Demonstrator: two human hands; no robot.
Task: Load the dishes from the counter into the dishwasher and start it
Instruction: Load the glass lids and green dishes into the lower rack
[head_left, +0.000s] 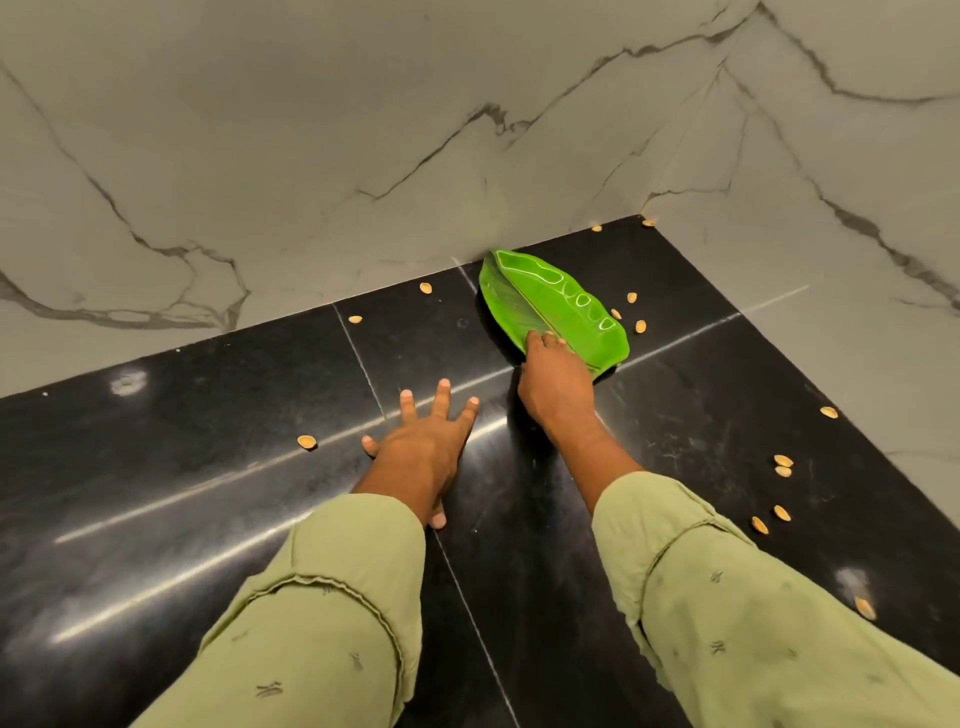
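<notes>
Here we press our left hand (423, 449) flat on the black counter (182, 426), fingers spread, holding nothing. Further right, our right hand (556, 382) curls onto the near end of the green leaf-shaped dish (556, 296), which lies by the marble wall (363, 156) among shells (640, 326). We judge this the pick-up; next we must lift it level toward the unseen dishwasher.

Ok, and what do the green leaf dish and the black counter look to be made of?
The leaf dish, gripped at its near end by the right hand, looks like glazed ceramic or glossy moulded plastic: uniform bright green, sharp white highlights on its ridges. The counter looks like polished black stone, granite perhaps: mirror-like streaks of light, thin joints between slabs.
</notes>
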